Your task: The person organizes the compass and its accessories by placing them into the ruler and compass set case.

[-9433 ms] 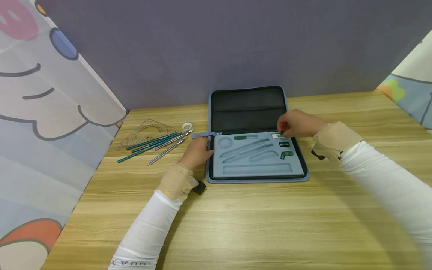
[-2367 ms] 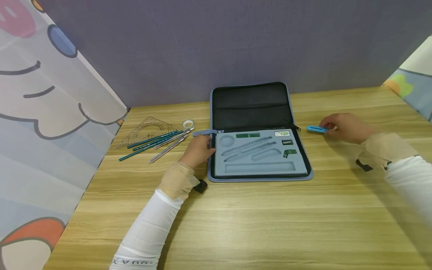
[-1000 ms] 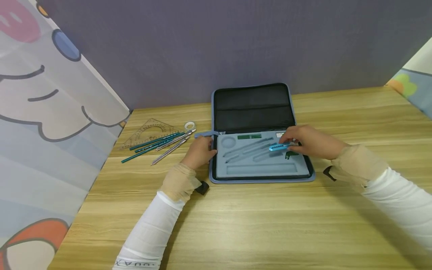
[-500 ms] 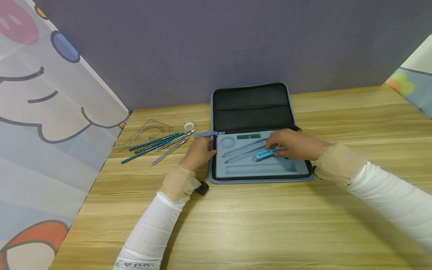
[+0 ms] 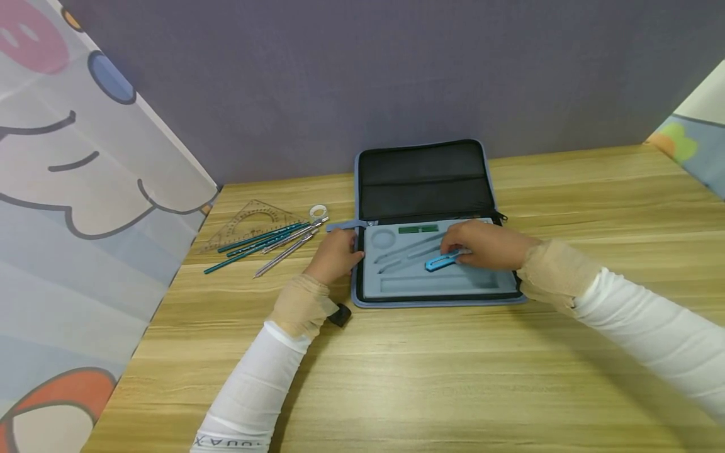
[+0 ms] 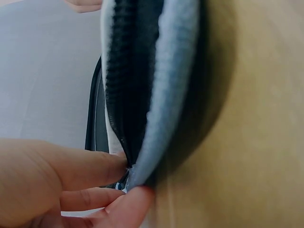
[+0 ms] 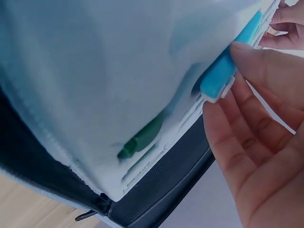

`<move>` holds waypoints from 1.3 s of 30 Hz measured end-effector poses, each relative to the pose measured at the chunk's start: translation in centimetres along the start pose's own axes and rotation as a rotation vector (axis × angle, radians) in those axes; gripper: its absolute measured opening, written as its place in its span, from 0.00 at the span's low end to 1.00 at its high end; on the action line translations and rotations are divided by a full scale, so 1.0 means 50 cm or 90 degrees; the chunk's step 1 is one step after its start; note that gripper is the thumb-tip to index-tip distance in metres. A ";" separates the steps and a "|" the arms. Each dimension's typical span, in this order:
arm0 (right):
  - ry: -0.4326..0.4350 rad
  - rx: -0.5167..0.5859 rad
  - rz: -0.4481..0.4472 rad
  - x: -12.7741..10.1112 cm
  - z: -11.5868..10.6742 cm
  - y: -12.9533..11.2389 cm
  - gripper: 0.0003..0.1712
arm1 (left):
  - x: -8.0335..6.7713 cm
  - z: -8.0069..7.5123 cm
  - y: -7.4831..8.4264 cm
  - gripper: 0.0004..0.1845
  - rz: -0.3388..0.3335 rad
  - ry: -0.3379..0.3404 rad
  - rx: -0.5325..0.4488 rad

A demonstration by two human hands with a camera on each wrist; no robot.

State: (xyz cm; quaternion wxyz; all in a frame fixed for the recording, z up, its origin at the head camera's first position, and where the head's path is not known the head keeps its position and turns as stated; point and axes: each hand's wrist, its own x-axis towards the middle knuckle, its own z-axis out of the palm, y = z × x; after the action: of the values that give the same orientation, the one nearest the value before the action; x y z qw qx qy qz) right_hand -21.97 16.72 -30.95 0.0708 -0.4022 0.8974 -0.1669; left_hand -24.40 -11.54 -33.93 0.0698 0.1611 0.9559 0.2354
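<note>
A zippered case (image 5: 425,179) lies open, its black lid raised at the back. Its grey-blue insert (image 5: 371,286) has shaped recesses. My right hand (image 5: 487,245) pinches a light-blue utility knife (image 5: 440,262) low over the insert, at the rounded slot. Thumb and fingertips grip the knife's sides in the right wrist view. My left hand (image 5: 334,257) holds the case's left edge, thumb above and fingers below the blue rim (image 6: 168,95). Green sticks (image 5: 418,229) sit in the insert's top slot. A green piece (image 7: 142,137) sits in the insert near the right hand, hidden in the head view.
Left of the case lie a clear set square (image 5: 249,220), several teal pencils (image 5: 243,258), silver metal pens or compasses (image 5: 286,254) and a white tape roll (image 5: 318,211). A grey partition (image 5: 396,75) stands behind the wooden table (image 5: 430,377).
Earlier the right hand set a white piece in the insert, then took the utility knife from the table at right. It has since carried the knife left over the insert. The left hand stays put.
</note>
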 end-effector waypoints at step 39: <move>0.009 0.032 -0.004 0.003 0.009 0.013 0.09 | -0.003 -0.001 0.003 0.07 -0.015 -0.009 0.000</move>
State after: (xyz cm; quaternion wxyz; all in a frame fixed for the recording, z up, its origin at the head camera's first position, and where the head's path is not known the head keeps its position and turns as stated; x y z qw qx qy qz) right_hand -22.39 16.90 -31.58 0.0739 -0.4021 0.8921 -0.1923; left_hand -24.23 -11.51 -33.80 0.0795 0.1516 0.9572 0.2335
